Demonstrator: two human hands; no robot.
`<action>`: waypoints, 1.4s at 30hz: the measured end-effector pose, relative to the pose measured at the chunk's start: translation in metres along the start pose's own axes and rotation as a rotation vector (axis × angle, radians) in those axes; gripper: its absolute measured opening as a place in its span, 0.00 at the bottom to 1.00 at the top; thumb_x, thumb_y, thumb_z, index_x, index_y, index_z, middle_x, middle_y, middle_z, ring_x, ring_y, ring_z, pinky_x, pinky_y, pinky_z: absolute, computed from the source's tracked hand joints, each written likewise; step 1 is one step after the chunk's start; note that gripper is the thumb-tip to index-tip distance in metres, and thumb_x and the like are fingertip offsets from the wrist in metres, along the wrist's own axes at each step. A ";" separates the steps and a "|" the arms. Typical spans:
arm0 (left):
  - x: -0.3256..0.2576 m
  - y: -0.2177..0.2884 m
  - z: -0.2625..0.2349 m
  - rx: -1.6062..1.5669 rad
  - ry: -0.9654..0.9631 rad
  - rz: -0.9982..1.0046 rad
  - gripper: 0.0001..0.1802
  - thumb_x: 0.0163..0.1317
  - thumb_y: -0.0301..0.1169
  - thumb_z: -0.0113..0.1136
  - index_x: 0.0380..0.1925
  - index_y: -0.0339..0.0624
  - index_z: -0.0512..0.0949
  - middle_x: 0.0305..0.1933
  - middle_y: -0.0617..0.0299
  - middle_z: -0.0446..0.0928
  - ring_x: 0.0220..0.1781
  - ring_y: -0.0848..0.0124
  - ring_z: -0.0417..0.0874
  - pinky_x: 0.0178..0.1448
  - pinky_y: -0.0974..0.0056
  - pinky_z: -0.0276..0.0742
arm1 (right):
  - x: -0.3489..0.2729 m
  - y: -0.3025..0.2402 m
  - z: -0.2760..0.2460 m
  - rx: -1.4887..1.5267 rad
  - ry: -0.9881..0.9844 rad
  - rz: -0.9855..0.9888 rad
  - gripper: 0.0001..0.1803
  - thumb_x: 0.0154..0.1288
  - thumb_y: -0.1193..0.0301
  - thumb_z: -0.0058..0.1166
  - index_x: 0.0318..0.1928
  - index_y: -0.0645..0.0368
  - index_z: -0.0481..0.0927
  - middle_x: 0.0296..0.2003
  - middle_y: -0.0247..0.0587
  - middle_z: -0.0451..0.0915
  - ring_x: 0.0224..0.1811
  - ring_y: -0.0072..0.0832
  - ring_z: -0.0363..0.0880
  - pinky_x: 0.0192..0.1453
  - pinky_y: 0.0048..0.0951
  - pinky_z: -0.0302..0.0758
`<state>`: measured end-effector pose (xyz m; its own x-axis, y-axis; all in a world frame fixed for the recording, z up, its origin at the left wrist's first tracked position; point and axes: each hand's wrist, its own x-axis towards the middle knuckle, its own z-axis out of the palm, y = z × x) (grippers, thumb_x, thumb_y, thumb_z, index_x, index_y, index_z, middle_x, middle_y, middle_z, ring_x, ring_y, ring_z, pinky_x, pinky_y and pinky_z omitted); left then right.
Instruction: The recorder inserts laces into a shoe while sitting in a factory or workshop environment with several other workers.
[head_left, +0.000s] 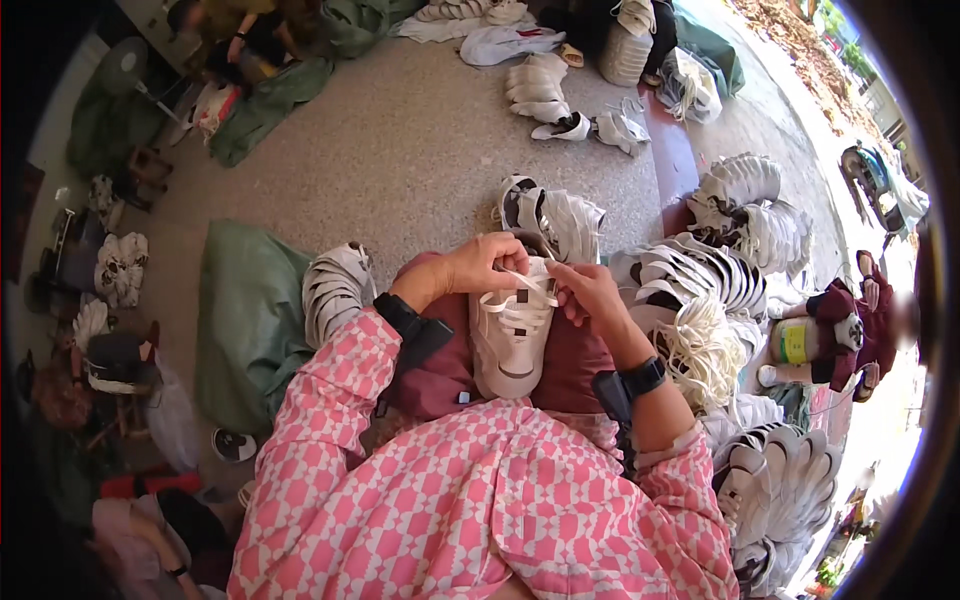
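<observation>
On my lap, between my maroon-clad knees, rests a white sneaker upper (510,345) with its toe toward me. White lace (506,318) crosses its front in several rows. My left hand (482,263) pinches a strand of the lace at the top of the lacing. On the other side, my right hand (588,293) has its fingers closed at the lace near the shoe's opening. A stack of white shoe uppers (572,225) stands just beyond my hands. Left of my knee lies another stack of uppers (338,290).
To my right are a bundle of loose cream laces (703,345) and several piles of uppers (785,480). A green sheet (250,320) is spread at my left. Other people sit nearby, one at right in maroon clothes (875,320). A fan (128,62) stands far left.
</observation>
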<state>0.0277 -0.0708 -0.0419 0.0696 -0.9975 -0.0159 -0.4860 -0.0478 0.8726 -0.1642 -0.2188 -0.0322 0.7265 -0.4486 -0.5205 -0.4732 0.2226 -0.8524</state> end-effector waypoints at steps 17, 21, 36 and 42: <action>0.001 0.025 -0.018 0.593 0.077 0.283 0.10 0.53 0.37 0.66 0.24 0.45 0.78 0.33 0.60 0.75 0.41 0.59 0.76 0.50 0.56 0.71 | -0.009 0.021 -0.007 0.072 0.157 -0.263 0.10 0.68 0.67 0.55 0.37 0.63 0.78 0.29 0.39 0.79 0.22 0.26 0.78 0.24 0.29 0.76; -0.028 0.035 -0.035 0.774 0.280 0.303 0.08 0.56 0.36 0.64 0.23 0.47 0.78 0.34 0.61 0.76 0.42 0.61 0.77 0.48 0.57 0.72 | -0.001 0.029 -0.013 -0.799 0.257 -0.776 0.08 0.66 0.70 0.56 0.40 0.62 0.80 0.35 0.46 0.83 0.31 0.38 0.83 0.36 0.36 0.80; -0.097 -0.005 -0.015 -0.304 0.984 -0.438 0.12 0.71 0.29 0.54 0.50 0.39 0.82 0.32 0.57 0.84 0.30 0.72 0.84 0.35 0.68 0.79 | -0.012 0.022 0.008 0.222 0.206 -0.498 0.06 0.69 0.73 0.53 0.45 0.57 0.76 0.43 0.43 0.86 0.24 0.26 0.81 0.20 0.23 0.70; -0.114 -0.014 -0.017 -1.138 0.964 -0.060 0.18 0.72 0.29 0.54 0.60 0.39 0.73 0.60 0.55 0.78 0.63 0.65 0.78 0.62 0.62 0.75 | -0.010 0.009 0.000 1.009 -0.245 -0.277 0.17 0.71 0.76 0.52 0.58 0.60 0.71 0.51 0.49 0.82 0.30 0.22 0.80 0.24 0.19 0.71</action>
<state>0.0415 0.0448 -0.0437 0.8190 -0.5563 -0.1404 0.4294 0.4320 0.7931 -0.1758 -0.2124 -0.0342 0.8786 -0.4324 -0.2026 0.2721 0.8020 -0.5318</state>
